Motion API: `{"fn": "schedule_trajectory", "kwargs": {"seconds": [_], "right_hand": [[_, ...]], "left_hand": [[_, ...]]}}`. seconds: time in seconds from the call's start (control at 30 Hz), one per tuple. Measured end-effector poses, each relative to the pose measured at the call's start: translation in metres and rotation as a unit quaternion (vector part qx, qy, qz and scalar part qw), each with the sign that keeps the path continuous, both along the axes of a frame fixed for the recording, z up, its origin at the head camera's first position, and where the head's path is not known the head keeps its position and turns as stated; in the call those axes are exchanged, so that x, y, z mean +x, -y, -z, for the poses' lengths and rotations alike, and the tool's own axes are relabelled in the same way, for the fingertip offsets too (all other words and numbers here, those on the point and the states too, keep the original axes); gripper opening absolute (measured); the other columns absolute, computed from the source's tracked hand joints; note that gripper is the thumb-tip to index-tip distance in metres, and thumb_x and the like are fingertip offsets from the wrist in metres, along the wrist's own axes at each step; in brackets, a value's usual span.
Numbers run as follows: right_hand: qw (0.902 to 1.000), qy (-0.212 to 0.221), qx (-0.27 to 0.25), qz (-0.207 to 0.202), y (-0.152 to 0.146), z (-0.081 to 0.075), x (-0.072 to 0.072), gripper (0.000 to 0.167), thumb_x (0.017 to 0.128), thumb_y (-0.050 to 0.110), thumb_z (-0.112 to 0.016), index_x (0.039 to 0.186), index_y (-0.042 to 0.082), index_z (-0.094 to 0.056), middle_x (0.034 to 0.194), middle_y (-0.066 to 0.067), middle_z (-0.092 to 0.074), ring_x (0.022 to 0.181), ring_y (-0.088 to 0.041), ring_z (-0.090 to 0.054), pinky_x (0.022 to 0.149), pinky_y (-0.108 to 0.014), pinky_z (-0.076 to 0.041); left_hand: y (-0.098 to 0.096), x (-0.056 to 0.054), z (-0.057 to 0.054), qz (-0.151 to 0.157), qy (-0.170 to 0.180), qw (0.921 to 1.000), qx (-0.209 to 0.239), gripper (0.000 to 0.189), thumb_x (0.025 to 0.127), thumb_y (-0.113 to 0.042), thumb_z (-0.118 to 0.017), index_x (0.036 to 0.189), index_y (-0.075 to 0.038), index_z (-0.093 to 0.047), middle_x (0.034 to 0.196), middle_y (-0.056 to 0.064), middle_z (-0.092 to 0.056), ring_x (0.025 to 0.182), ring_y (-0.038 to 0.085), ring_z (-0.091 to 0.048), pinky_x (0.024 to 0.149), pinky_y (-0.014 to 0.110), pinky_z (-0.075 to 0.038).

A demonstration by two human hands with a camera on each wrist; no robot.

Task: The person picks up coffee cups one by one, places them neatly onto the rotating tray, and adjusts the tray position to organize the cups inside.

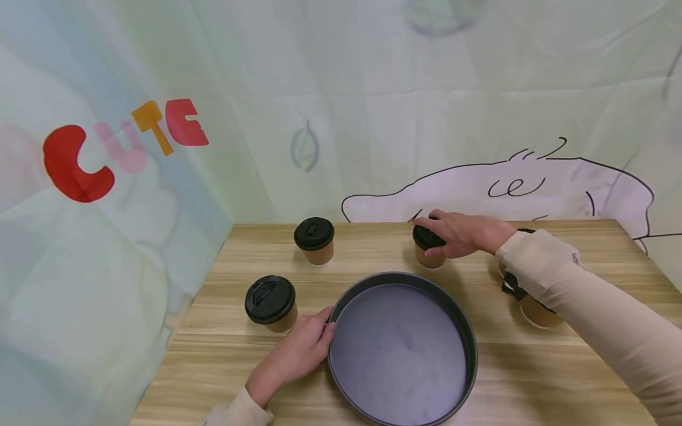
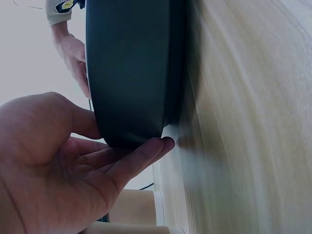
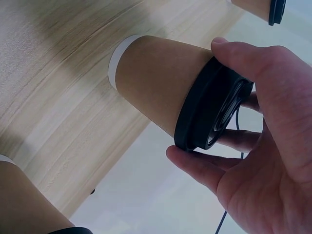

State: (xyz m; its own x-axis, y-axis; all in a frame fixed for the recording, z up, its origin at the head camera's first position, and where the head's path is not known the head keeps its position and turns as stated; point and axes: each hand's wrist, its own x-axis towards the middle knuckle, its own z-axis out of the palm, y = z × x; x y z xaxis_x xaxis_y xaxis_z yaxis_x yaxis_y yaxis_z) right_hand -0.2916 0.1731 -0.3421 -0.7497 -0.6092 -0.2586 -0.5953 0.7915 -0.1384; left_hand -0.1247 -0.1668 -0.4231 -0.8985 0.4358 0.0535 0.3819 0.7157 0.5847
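On the wooden table lies a round grey pan [image 1: 399, 355]. My left hand [image 1: 301, 346] grips its left rim; in the left wrist view the thumb is at one edge of the pan wall [image 2: 129, 68] and the fingers bend under the other. Beyond the pan, my right hand [image 1: 459, 234] holds a brown paper cup [image 1: 430, 259] by its black lid. Close up in the right wrist view, thumb and fingers reach around that lid [image 3: 207, 105], with the cup's white-edged base [image 3: 119, 61] over the wood.
Two more lidded cups stand left of the pan, one farther back [image 1: 318, 254] and one nearer [image 1: 270, 300] beside my left hand. On the right, my sleeve [image 1: 575, 284] partly covers other cups [image 1: 540, 313]. A printed curtain [image 1: 319, 89] hangs along the table's back edge.
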Motion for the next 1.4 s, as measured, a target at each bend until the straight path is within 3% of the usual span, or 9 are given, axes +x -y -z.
{"fn": "schedule_trajectory", "kwargs": {"seconds": [0.3, 0.43, 0.57, 0.63, 0.83, 0.97, 1.13, 1.2, 1.4], "right_hand": [[0.9999, 0.006, 0.005, 0.008, 0.004, -0.001, -0.002, 0.074, 0.100, 0.038, -0.070, 0.160, 0.012, -0.036, 0.145, -0.027, -0.045, 0.119, -0.037, -0.057, 0.096, -0.055, -0.051], [0.9999, 0.008, 0.007, 0.008, 0.004, 0.000, -0.002, 0.075, 0.099, 0.038, -0.071, 0.160, 0.011, -0.036, 0.143, -0.027, -0.046, 0.117, -0.037, -0.057, 0.093, -0.053, -0.052], [0.9999, 0.008, 0.004, 0.006, 0.003, 0.000, -0.003, 0.076, 0.099, 0.037, -0.072, 0.160, 0.010, -0.036, 0.142, -0.027, -0.046, 0.116, -0.037, -0.057, 0.093, -0.053, -0.052], [1.0000, 0.007, 0.003, 0.006, 0.003, 0.000, -0.003, 0.077, 0.099, 0.037, -0.072, 0.160, 0.010, -0.036, 0.142, -0.027, -0.046, 0.116, -0.036, -0.057, 0.093, -0.053, -0.052], [1.0000, 0.003, -0.003, 0.004, 0.003, 0.001, -0.004, 0.076, 0.097, 0.035, -0.073, 0.159, 0.010, -0.038, 0.137, -0.025, -0.048, 0.110, -0.034, -0.058, 0.089, -0.050, -0.054], [1.0000, 0.005, -0.007, 0.004, 0.003, 0.001, -0.006, 0.075, 0.095, 0.034, -0.075, 0.157, 0.011, -0.041, 0.133, -0.023, -0.050, 0.106, -0.031, -0.058, 0.085, -0.047, -0.054], [1.0000, 0.001, -0.007, 0.003, -0.001, -0.001, -0.007, 0.075, 0.091, 0.034, -0.078, 0.154, 0.014, -0.044, 0.129, -0.019, -0.051, 0.104, -0.029, -0.059, 0.084, -0.046, -0.055], [0.9999, -0.006, -0.009, -0.001, -0.003, -0.004, -0.007, 0.073, 0.090, 0.034, -0.079, 0.152, 0.014, -0.046, 0.129, -0.019, -0.051, 0.105, -0.030, -0.059, 0.086, -0.047, -0.055], [0.9984, -0.036, -0.035, -0.024, -0.006, -0.019, -0.005, 0.065, 0.088, 0.029, -0.080, 0.144, 0.015, -0.050, 0.125, -0.020, -0.052, 0.103, -0.032, -0.060, 0.087, -0.049, -0.056]], "left_hand": [[0.002, 0.001, 0.001, 0.007, -0.010, 0.9998, 0.017, 0.022, 0.108, -0.008, -0.051, 0.122, 0.004, -0.063, 0.087, 0.001, -0.064, 0.080, 0.010, -0.059, 0.071, 0.033, -0.054], [0.011, -0.009, 0.029, 0.034, -0.046, 0.9978, 0.033, 0.023, 0.109, -0.014, -0.049, 0.119, 0.002, -0.063, 0.080, -0.005, -0.059, 0.073, 0.008, -0.056, 0.062, 0.033, -0.051], [0.016, -0.015, 0.044, 0.044, -0.066, 0.9965, 0.028, 0.026, 0.110, -0.017, -0.045, 0.120, 0.001, -0.062, 0.078, -0.006, -0.057, 0.071, 0.009, -0.056, 0.060, 0.032, -0.050], [0.015, -0.014, 0.042, 0.043, -0.066, 0.9965, 0.028, 0.027, 0.111, -0.017, -0.044, 0.120, 0.001, -0.062, 0.079, -0.006, -0.057, 0.070, 0.009, -0.056, 0.059, 0.032, -0.050], [0.006, -0.004, 0.016, 0.027, -0.044, 0.9984, 0.023, 0.020, 0.108, -0.010, -0.049, 0.115, 0.003, -0.063, 0.076, -0.005, -0.055, 0.069, 0.009, -0.055, 0.059, 0.033, -0.050], [0.004, -0.002, 0.011, 0.022, -0.035, 0.9988, 0.027, 0.020, 0.107, -0.009, -0.050, 0.116, 0.002, -0.063, 0.076, -0.005, -0.056, 0.069, 0.009, -0.056, 0.061, 0.031, -0.051], [0.012, -0.010, 0.034, 0.044, -0.071, 0.9962, 0.023, 0.023, 0.109, -0.015, -0.047, 0.115, 0.001, -0.062, 0.075, -0.008, -0.054, 0.068, 0.007, -0.054, 0.056, 0.033, -0.048], [0.012, -0.011, 0.034, 0.045, -0.071, 0.9961, 0.025, 0.021, 0.109, -0.014, -0.047, 0.114, 0.000, -0.062, 0.074, -0.008, -0.053, 0.067, 0.007, -0.053, 0.055, 0.033, -0.048], [0.003, -0.001, 0.005, 0.016, -0.018, 0.9994, 0.026, 0.013, 0.106, -0.005, -0.053, 0.112, 0.000, -0.064, 0.072, -0.007, -0.051, 0.063, 0.007, -0.051, 0.056, 0.027, -0.047]]}}
